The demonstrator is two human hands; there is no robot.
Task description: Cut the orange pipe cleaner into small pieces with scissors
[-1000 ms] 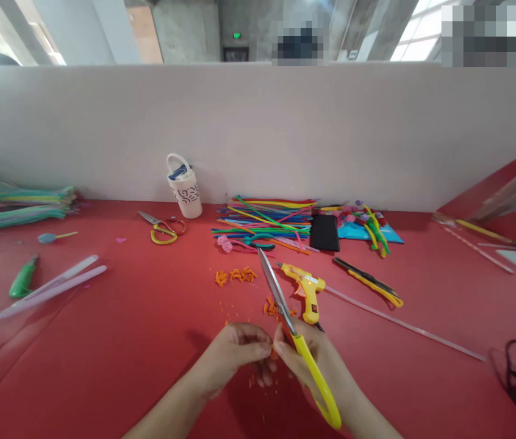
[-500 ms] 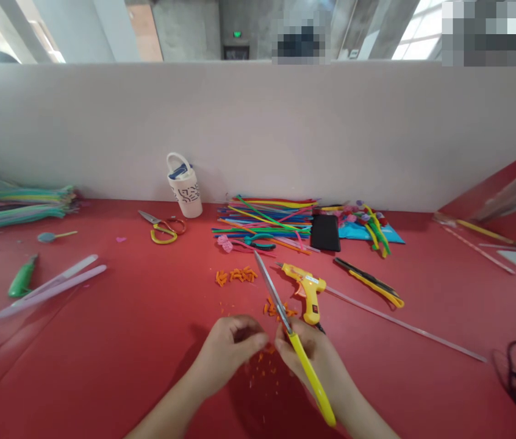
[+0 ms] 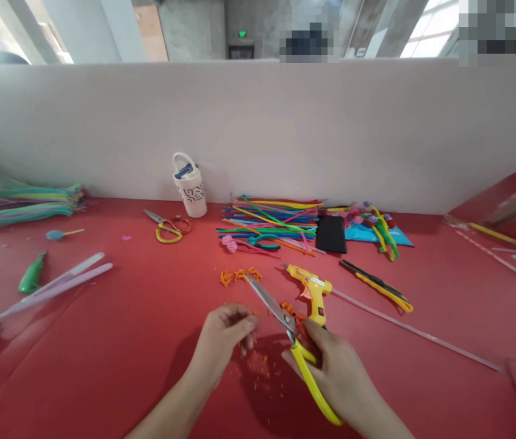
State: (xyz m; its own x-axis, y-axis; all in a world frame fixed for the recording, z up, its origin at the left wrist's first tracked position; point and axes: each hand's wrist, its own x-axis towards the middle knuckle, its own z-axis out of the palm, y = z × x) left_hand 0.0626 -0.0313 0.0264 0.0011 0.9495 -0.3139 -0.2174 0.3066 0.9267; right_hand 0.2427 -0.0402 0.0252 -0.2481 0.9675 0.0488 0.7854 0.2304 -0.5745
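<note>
My right hand (image 3: 338, 360) grips a pair of scissors (image 3: 269, 300) by its handles, one yellow, the other reddish and partly hidden by my fingers. The blades look closed and point away to the upper left. My left hand (image 3: 225, 335) is closed in a pinch just left of the blades. A speck of orange shows by its fingertips, but whatever they hold is too small to make out. Short orange pieces (image 3: 251, 274) lie in a cluster beyond the scissor tips, and more orange pieces (image 3: 286, 307) lie beside the blades. Tiny orange crumbs (image 3: 265, 366) dot the red table (image 3: 148, 353) between my hands.
A yellow glue gun (image 3: 313, 289) with a long glue stick lies right of the scissors, near black-and-yellow tweezers (image 3: 377, 283). Behind are pipe cleaners (image 3: 271, 213), a black phone (image 3: 331, 234), a white cup (image 3: 191, 192) and other scissors (image 3: 166, 228). A green-handled tool (image 3: 32, 274) lies left.
My right hand has shifted its hold on the scissors, opening its fingers around the handles, and the blades have swung left. My left hand has drawn slightly left, away from the right.
</note>
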